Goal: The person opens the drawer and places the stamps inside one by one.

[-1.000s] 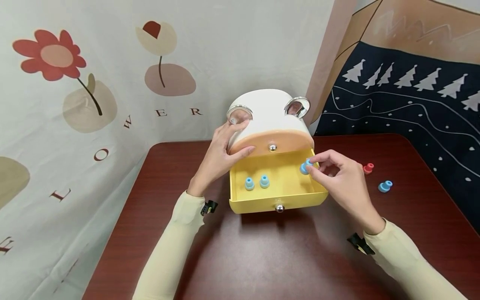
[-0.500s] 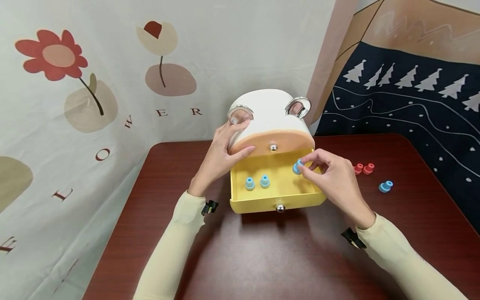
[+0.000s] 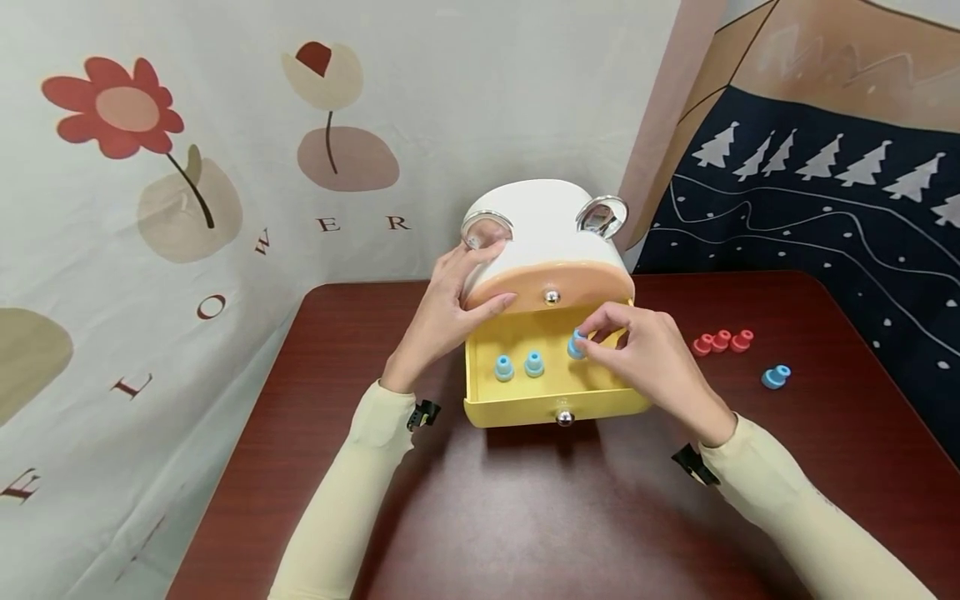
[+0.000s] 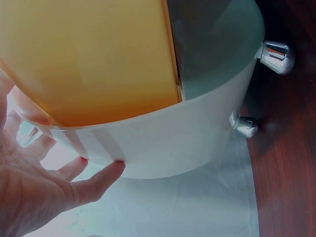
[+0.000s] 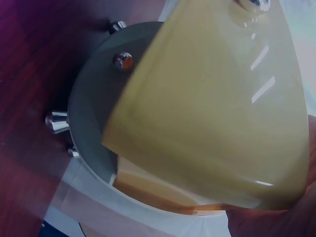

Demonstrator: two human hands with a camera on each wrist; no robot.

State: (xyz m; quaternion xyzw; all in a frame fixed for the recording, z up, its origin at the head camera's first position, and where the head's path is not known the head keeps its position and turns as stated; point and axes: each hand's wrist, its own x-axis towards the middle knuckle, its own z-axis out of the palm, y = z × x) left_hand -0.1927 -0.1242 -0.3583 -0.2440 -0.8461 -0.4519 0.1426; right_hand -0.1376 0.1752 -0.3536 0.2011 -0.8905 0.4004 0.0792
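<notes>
Printed backdrops (image 3: 480,100) hang behind a reddish-brown table (image 3: 487,517).

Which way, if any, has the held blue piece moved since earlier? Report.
Yes: the held blue piece shifted left across the yellow drawer, toward two standing pieces.

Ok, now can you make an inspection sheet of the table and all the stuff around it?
Surface: dark red-brown table
Job's things: white cabinet; yellow drawer, pulled open; two blue pegs standing in it; three red pegs and one blue peg on the table to the right
Clutter: nothing seen
Hands: left hand rests on the cabinet; right hand pinches another blue peg at the drawer; whether it touches the bottom, can't tell
Cables: nothing seen
Surroundings: flower-print backdrop behind, dark tree-print backdrop to the right
</notes>
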